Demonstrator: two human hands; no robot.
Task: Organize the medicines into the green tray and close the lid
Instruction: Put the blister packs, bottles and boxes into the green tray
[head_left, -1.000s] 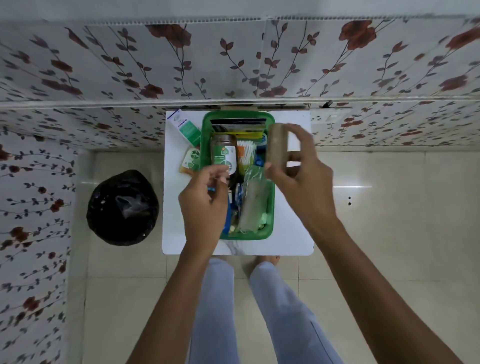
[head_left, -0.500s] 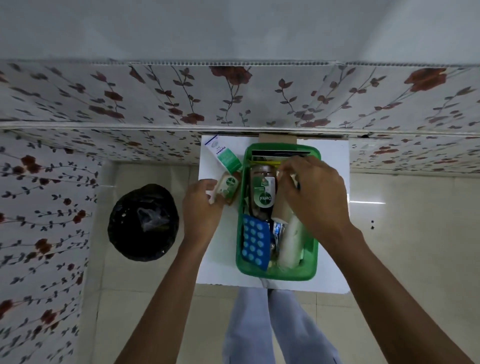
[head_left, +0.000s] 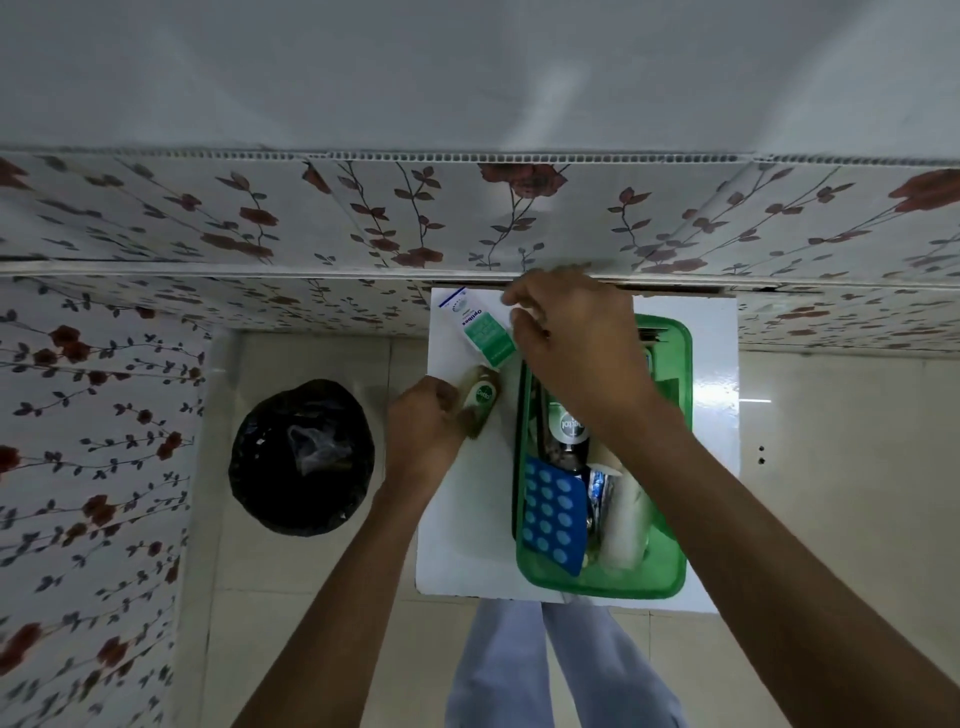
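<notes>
1. The left hand's (head_left: 423, 423) grip is curled around the lower end of a small amber plastic bottle with a green and white label (head_left: 479, 402), which lies tilted on the white counter (head_left: 462, 519) just beside the left wall of the green plastic tray (head_left: 675, 467); the fingers look closed on it, probably to lift it across into the tray.
2. The right hand's (head_left: 576, 343) grip reaches over the tray's far left corner to the long white and green cardboard medicine box (head_left: 478, 330), near the far left corner of the counter. Its fingertips (head_left: 514, 312) touch the box's near end, but whether they have pinched it or are loosely spread above it I cannot tell.
3. The tray sits toward the right edge of the counter and is already crowded: a dark bottle with a round green label (head_left: 569, 426) in the middle, a blue blister strip of round tablets (head_left: 550, 512) leaning along the left wall, a pale roll-like package (head_left: 626, 519) to the right.
4. Judging by this, the box and the small bottle are the last loose medicines, each hand taking the one nearest it.
5. No lid is clearly visible, so closing is not yet done.
6. A black-lined bin (head_left: 304, 457) stands on the floor beyond the counter's left edge.
</notes>
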